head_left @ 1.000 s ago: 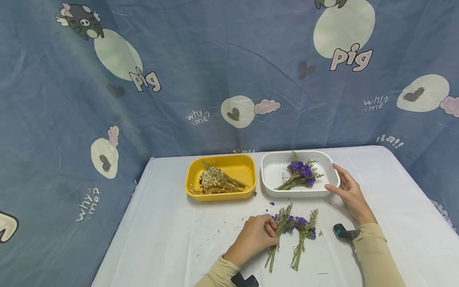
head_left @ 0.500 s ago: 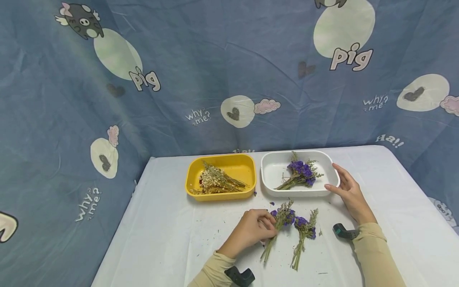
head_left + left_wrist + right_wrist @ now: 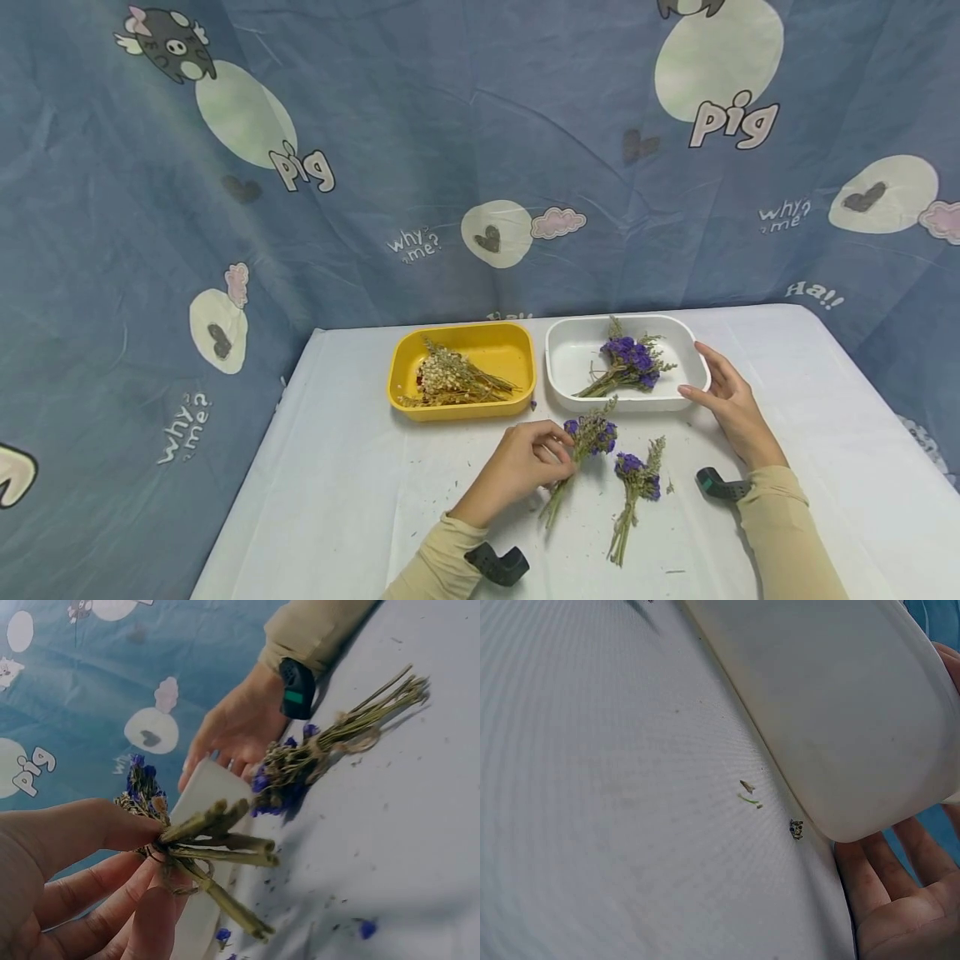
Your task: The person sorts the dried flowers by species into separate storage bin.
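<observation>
My left hand (image 3: 522,461) pinches a tied bunch of dried purple flowers (image 3: 591,435) by its stems, just above the table. In the left wrist view the cut stems (image 3: 225,844) point away from the thumb, with twine round them. A second tied purple bunch (image 3: 636,479) lies on the table to the right. My right hand (image 3: 731,404) holds the right end of a white tray (image 3: 573,350), thumb at the front corner and fingers behind. Inside that tray lie more purple dried flowers (image 3: 633,358). The right wrist view shows the tray's outer wall (image 3: 840,712) and part of the hand.
Left of the white tray stands a yellow tray (image 3: 502,337) with dried pale flowers (image 3: 457,375) in it. Small plant crumbs and petals are scattered over the white tablecloth (image 3: 337,500). A blue printed curtain (image 3: 420,125) hangs behind and at the sides.
My left hand has lifted the pinched bunch and moved it up and slightly left, away from the second bunch. The right hand and both trays have stayed in place.
</observation>
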`<act>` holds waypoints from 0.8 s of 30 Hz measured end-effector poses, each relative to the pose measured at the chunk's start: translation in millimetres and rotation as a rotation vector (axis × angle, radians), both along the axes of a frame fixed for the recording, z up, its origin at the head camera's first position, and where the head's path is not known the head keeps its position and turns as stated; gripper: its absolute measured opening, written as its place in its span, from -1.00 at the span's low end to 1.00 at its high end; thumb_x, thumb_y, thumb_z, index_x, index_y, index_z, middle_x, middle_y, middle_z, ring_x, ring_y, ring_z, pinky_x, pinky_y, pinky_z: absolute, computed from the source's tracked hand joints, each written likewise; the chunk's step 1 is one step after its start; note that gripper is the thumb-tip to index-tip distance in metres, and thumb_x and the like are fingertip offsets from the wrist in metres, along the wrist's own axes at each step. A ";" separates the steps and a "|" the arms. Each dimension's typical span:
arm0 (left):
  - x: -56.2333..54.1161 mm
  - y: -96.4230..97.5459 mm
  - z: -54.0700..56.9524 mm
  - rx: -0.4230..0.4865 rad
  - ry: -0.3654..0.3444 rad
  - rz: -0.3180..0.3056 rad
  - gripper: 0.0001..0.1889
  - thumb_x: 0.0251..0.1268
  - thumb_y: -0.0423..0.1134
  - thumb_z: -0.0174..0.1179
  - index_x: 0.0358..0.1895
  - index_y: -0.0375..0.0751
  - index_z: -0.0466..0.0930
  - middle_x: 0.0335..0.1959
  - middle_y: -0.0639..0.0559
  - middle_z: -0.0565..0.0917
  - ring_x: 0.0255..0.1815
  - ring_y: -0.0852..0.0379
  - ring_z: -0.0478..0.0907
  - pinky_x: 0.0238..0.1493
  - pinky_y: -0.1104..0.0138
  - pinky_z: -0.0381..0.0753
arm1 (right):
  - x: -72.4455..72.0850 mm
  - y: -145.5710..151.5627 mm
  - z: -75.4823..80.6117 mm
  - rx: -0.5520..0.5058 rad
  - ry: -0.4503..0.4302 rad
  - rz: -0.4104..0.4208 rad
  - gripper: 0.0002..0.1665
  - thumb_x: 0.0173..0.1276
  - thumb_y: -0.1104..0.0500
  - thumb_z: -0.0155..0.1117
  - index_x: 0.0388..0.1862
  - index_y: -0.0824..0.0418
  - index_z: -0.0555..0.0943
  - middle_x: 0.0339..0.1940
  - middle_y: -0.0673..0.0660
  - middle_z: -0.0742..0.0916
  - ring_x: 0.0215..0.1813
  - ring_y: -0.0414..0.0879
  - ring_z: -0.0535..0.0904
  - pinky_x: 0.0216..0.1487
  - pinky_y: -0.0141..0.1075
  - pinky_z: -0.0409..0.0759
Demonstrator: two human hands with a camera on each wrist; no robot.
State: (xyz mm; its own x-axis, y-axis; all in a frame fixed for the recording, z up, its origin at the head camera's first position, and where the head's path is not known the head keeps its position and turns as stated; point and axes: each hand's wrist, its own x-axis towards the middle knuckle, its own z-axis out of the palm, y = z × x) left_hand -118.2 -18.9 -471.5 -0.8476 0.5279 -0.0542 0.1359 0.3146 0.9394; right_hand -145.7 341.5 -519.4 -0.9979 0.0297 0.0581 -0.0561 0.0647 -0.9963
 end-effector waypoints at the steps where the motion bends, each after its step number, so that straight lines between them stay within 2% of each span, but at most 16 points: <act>1: -1.1 -0.3 1.2 -0.003 0.004 0.001 -0.76 0.18 -0.33 0.47 -0.08 -0.19 0.72 -0.34 0.02 0.80 -0.46 0.32 0.69 -0.37 0.41 0.76 | -0.1 0.1 0.1 0.000 -0.002 0.000 0.04 0.45 0.28 0.35 0.73 -0.05 0.01 0.77 0.11 0.03 0.77 0.01 -0.07 0.52 -0.67 0.22; 8: -10.8 -2.3 9.7 -0.048 0.048 0.015 -0.76 0.22 -0.27 0.46 -0.06 -0.09 0.72 -0.31 0.12 0.77 -0.35 0.30 0.68 -0.25 0.42 0.73 | -0.3 0.2 1.1 0.013 -0.010 0.001 0.05 0.46 0.26 0.36 0.74 -0.04 0.00 0.77 0.10 0.02 0.77 0.04 -0.09 0.53 -0.66 0.22; 14: -23.5 -1.6 17.6 -0.059 0.090 -0.011 -0.77 0.26 -0.29 0.44 -0.04 -0.11 0.70 -0.27 0.06 0.77 -0.31 0.30 0.66 -0.20 0.42 0.74 | -0.7 0.2 1.6 0.003 -0.006 0.005 0.04 0.46 0.27 0.35 0.74 -0.03 0.00 0.77 0.10 0.03 0.77 0.03 -0.07 0.50 -0.67 0.26; 21: -39.9 1.4 29.5 -0.110 0.128 -0.006 -0.77 0.27 -0.28 0.44 -0.04 -0.10 0.71 -0.28 0.04 0.78 -0.36 0.29 0.63 -0.31 0.44 0.68 | -1.1 0.5 1.2 0.000 -0.006 0.005 0.04 0.46 0.28 0.35 0.73 -0.05 0.01 0.77 0.10 0.03 0.77 0.01 -0.07 0.50 -0.68 0.25; 24: -47.4 4.8 34.9 -0.122 0.153 0.001 -0.76 0.25 -0.31 0.45 -0.03 -0.15 0.71 -0.28 -0.01 0.79 -0.40 0.30 0.63 -0.33 0.46 0.67 | -1.2 0.7 0.8 -0.005 -0.004 0.005 0.04 0.45 0.28 0.36 0.73 -0.05 0.02 0.77 0.09 0.03 0.77 0.01 -0.07 0.51 -0.67 0.25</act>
State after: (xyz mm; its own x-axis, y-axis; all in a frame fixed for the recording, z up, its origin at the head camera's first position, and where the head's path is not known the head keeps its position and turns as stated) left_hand -165.7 -14.0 -436.5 -0.8514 0.5244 0.0117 0.2740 0.4255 0.8625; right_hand -146.9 342.2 -518.6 -0.9982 0.0250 0.0542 -0.0526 0.0597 -0.9968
